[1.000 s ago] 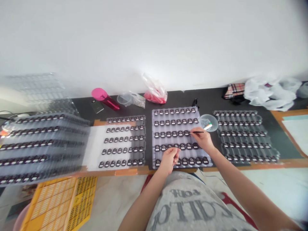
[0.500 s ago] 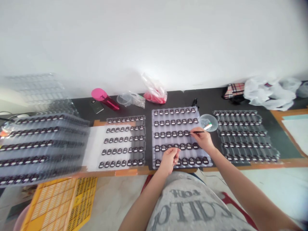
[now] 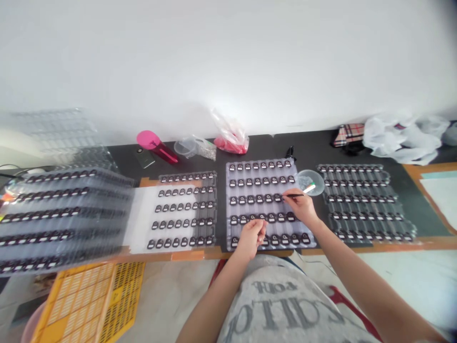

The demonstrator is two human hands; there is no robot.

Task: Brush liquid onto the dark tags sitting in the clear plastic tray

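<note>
The grey shirt [image 3: 285,332] bears large letters [image 3: 270,315], seemingly upside down and unreadable, while white labels [image 3: 288,166] on black parts [image 3: 278,196] are too small.

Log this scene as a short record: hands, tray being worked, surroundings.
right hand: pinching a thin dark tool at middle row of centre tray
left hand: curled over the two nearest rows; contents unclear
centre tray: five rows of small dark parts
right side: clear bowl, then right tray, also filled
left side: left tray of parts, white sheet
</note>
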